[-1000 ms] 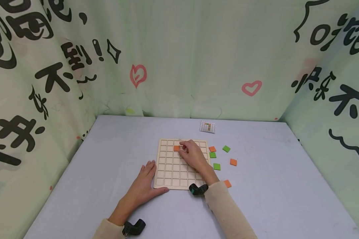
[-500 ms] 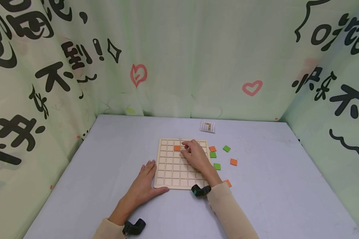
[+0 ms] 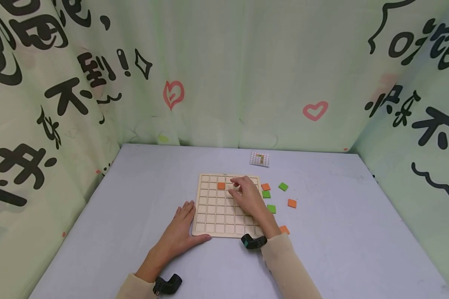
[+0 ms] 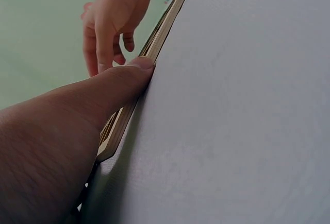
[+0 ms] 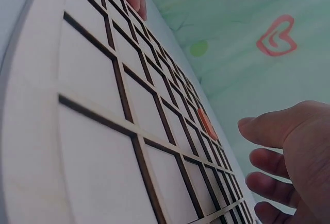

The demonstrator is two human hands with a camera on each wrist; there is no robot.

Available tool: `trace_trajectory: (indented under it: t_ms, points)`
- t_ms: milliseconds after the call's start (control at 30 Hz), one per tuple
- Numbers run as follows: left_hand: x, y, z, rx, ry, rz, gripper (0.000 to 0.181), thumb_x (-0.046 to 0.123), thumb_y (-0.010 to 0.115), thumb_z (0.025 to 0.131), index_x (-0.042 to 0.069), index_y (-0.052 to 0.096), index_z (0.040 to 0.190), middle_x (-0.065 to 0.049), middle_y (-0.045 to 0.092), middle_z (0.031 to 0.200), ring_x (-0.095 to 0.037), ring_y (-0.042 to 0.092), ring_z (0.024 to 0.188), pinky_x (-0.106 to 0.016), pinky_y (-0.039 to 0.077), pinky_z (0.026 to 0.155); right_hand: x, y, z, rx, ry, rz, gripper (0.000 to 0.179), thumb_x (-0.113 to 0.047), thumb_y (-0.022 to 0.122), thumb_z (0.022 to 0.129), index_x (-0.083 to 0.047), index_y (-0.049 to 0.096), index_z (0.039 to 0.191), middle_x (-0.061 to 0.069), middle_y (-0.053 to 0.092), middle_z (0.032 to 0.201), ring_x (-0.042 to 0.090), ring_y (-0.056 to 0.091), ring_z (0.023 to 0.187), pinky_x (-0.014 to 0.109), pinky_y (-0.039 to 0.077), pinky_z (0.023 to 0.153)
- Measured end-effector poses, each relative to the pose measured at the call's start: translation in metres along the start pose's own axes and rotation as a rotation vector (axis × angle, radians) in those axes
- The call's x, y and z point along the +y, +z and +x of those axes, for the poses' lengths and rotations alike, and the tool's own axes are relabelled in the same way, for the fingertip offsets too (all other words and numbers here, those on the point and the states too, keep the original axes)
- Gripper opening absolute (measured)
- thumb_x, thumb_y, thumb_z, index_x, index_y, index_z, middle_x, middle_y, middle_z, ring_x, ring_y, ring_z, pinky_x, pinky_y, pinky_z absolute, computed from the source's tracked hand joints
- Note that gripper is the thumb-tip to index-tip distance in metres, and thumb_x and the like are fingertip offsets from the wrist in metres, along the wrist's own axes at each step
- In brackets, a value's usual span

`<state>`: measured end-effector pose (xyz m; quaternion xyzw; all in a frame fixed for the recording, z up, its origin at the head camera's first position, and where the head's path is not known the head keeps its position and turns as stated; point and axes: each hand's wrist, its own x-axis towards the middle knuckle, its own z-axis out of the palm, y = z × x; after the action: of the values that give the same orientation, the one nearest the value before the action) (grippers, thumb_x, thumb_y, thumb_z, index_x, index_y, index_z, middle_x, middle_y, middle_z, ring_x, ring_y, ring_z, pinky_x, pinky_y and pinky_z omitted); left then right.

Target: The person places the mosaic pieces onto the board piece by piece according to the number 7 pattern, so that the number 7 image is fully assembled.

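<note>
In the head view, steadies the wooden grid board [image 3: 209, 220] on the white tabletop [image 3: 359, 232] with the left hand [image 3: 180, 232], laid straight-fingered against the left edge. Poises the right hand [image 3: 247, 198] over the far right part of the board, near the one orange tile [image 3: 221, 186] but not touching it. Has that tile in a cell, second row from the far edge, third column from the left. Shows loose orange tiles [image 3: 292, 203] and loose green tiles [image 3: 283, 186], three of each, scattered right of the board, and a small pattern card [image 3: 259, 158] beyond the far edge, too small to read cell by cell. Seems early in laying tiles to match that card, with just one placed.

In the left wrist view, rests the left thumb on the near edge of the board, bracing without grasping. Shows the right hand beyond, with fingers hanging down; cannot tell how close to the surface.

In the right wrist view, shows nothing between the right thumb and fingers, parted and loosely bent: released, by all appearances. Cannot tell how snugly the orange tile fits. Likely calls next for reaching right to a loose tile, pinching it by the edges, and checking its cell against the card before lowering it squarely.
</note>
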<state>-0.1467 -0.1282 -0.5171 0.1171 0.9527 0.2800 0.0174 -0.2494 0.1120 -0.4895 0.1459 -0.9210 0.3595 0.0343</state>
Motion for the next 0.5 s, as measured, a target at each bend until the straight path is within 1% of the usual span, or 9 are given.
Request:
trace_trajectory:
  t_ms: [167, 500]
  points:
    - [0.0002, -0.0001, 0.0001, 0.007, 0.007, -0.005, 0.106, 0.061, 0.076, 0.079, -0.004, 0.036, 0.153, -0.019, 0.033, 0.162, -0.034, 0.023, 0.154, -0.049, 0.02, 0.129, -0.0019, -0.003, -0.0025, 0.022, -0.017, -0.017, 0.04, -0.024, 0.067, 0.097, -0.009, 0.063, 0.133, 0.01, 0.062, 0.115, 0.023, 0.06, 0.096, 0.039, 0.056, 0.084]
    - [0.0001, -0.0002, -0.0001, 0.001, 0.005, -0.01, 0.106, 0.061, 0.076, 0.079, -0.003, 0.035, 0.153, -0.019, 0.032, 0.162, -0.033, 0.023, 0.155, -0.048, 0.019, 0.129, -0.0043, -0.0089, -0.0045, 0.029, -0.02, -0.014, 0.041, -0.023, 0.069, 0.096, -0.008, 0.063, 0.134, 0.01, 0.062, 0.116, 0.024, 0.061, 0.099, 0.04, 0.056, 0.085]
